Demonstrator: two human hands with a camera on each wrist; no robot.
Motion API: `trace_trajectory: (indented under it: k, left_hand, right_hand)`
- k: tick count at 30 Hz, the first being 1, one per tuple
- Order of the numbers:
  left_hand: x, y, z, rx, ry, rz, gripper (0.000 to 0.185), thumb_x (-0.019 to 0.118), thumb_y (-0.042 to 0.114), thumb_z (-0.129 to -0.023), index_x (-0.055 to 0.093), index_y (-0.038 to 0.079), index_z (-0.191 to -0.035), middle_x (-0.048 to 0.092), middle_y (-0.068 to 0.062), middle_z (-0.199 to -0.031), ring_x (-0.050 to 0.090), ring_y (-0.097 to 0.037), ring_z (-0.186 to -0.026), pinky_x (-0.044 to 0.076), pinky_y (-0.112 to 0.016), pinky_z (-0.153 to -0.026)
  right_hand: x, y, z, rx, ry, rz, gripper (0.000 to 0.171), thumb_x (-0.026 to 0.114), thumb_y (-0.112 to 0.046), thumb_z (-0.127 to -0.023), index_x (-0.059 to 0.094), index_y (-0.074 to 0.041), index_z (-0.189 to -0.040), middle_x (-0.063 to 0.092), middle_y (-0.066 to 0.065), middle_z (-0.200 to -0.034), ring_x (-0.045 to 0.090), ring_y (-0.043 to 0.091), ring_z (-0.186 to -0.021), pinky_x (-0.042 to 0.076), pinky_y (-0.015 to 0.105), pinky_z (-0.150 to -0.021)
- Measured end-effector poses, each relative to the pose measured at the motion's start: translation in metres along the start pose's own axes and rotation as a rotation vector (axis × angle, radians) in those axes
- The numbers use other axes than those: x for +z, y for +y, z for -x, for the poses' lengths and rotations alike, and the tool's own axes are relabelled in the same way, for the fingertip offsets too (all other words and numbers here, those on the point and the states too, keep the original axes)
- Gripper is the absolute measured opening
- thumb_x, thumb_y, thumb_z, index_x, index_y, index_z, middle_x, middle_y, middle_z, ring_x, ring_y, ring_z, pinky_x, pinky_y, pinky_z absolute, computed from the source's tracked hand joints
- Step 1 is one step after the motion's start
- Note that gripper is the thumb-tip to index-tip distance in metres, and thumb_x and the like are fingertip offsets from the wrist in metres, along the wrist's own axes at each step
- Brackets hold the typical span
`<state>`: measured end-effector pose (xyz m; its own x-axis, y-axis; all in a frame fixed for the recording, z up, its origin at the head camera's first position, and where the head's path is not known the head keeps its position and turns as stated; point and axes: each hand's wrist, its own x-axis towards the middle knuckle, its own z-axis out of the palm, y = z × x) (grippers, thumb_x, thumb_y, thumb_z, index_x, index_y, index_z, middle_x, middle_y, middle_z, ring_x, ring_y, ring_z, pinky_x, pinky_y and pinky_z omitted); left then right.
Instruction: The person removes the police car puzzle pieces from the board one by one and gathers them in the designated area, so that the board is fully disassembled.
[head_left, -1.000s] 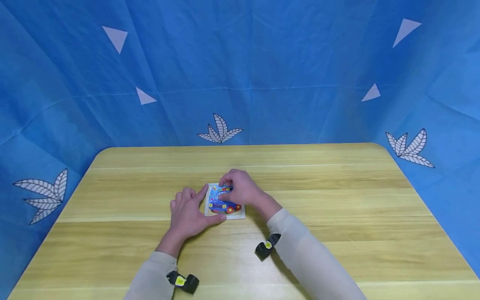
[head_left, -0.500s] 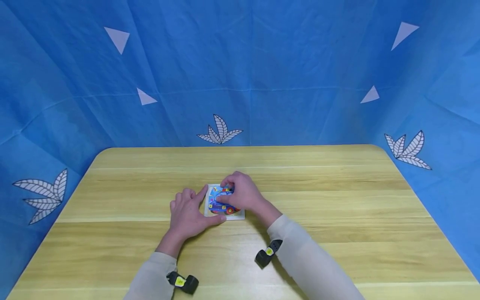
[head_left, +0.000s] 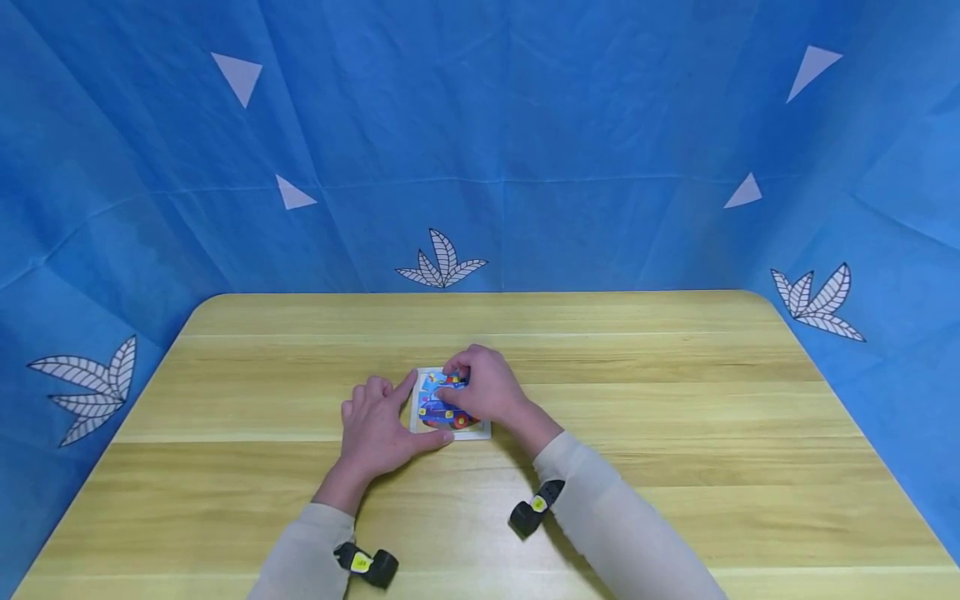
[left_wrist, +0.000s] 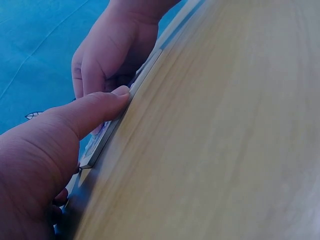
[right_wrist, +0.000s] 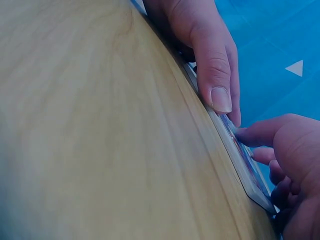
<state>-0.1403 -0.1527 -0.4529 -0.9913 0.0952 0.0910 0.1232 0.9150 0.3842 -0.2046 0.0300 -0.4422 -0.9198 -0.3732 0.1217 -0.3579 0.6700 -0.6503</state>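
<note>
A small square picture puzzle (head_left: pixel 431 422) with a white border lies on the table, showing a blue vehicle with red wheels. My left hand (head_left: pixel 377 429) spans its near left corner, thumb along the front border and index finger at the left edge. In the left wrist view the thumb of my left hand (left_wrist: pixel 55 145) rests on the board's rim. My right hand (head_left: pixel 489 390) reaches over from the right, its thumb and bent fingers pinching a blue puzzle piece (head_left: pixel 454 385) at the picture's upper part. The right hand covers the board's right side.
The wood-grain table (head_left: pixel 675 417) spreads around the board, with rounded far corners. Behind it hangs a blue cloth backdrop (head_left: pixel 585 125) with white triangles and leaf prints. A black wrist camera (head_left: pixel 527 517) sits at the right cuff, another black camera (head_left: pixel 381 568) at the left.
My right hand has come slightly lower and closer over the picture, its thumb shifting left and up a little. The left hand and the board keep their place.
</note>
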Motion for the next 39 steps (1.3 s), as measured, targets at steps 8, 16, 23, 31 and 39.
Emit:
trace_trajectory:
  k: [8,16,23,31,39]
  left_hand:
    - [0.001,-0.001,-0.001,0.0,0.003,-0.013,0.113,0.056,0.087,-0.054,0.041,0.02,-0.144,0.03,-0.003,-0.088,0.027,-0.024,-0.079,0.015,-0.038,-0.066]
    - [0.001,-0.001,-0.001,-0.001,0.003,-0.009,0.113,0.056,0.088,-0.055,0.04,0.02,-0.144,0.03,-0.002,-0.088,0.026,-0.024,-0.079,0.015,-0.038,-0.066]
    - [0.001,-0.001,-0.001,-0.008,-0.002,-0.011,0.113,0.056,0.088,-0.054,0.041,0.021,-0.144,0.031,-0.003,-0.088,0.027,-0.024,-0.08,0.015,-0.038,-0.066]
    - [0.003,-0.001,-0.002,-0.012,-0.004,-0.014,0.114,0.056,0.088,-0.054,0.041,0.021,-0.144,0.031,-0.002,-0.089,0.027,-0.024,-0.081,0.015,-0.038,-0.066]
    - [0.002,-0.001,-0.001,-0.017,-0.004,-0.011,0.115,0.057,0.088,-0.053,0.04,0.02,-0.144,0.031,-0.003,-0.09,0.027,-0.024,-0.081,0.015,-0.037,-0.067]
  right_hand:
    - [0.0,0.002,0.0,-0.02,0.008,-0.003,0.028,0.078,-0.036,-0.075,0.073,-0.015,-0.093,0.056,-0.005,-0.079,0.05,0.01,-0.071,0.043,0.026,-0.063]
    - [-0.001,0.009,-0.001,-0.065,0.038,-0.052,0.027,0.078,-0.036,-0.075,0.073,-0.017,-0.094,0.056,-0.006,-0.078,0.049,0.009,-0.07,0.043,0.026,-0.062]
    - [-0.005,0.012,0.002,-0.08,0.054,-0.081,0.027,0.078,-0.036,-0.075,0.073,-0.018,-0.094,0.056,-0.004,-0.076,0.049,0.009,-0.069,0.043,0.027,-0.062]
    - [-0.014,0.017,0.007,-0.088,0.041,-0.109,0.024,0.078,-0.031,-0.075,0.073,-0.017,-0.094,0.057,-0.001,-0.077,0.05,0.01,-0.071,0.043,0.027,-0.064]
    - [-0.025,0.026,0.011,-0.141,0.048,-0.148,0.024,0.078,-0.025,-0.075,0.072,-0.013,-0.095,0.057,0.0,-0.077,0.05,0.012,-0.07,0.043,0.028,-0.061]
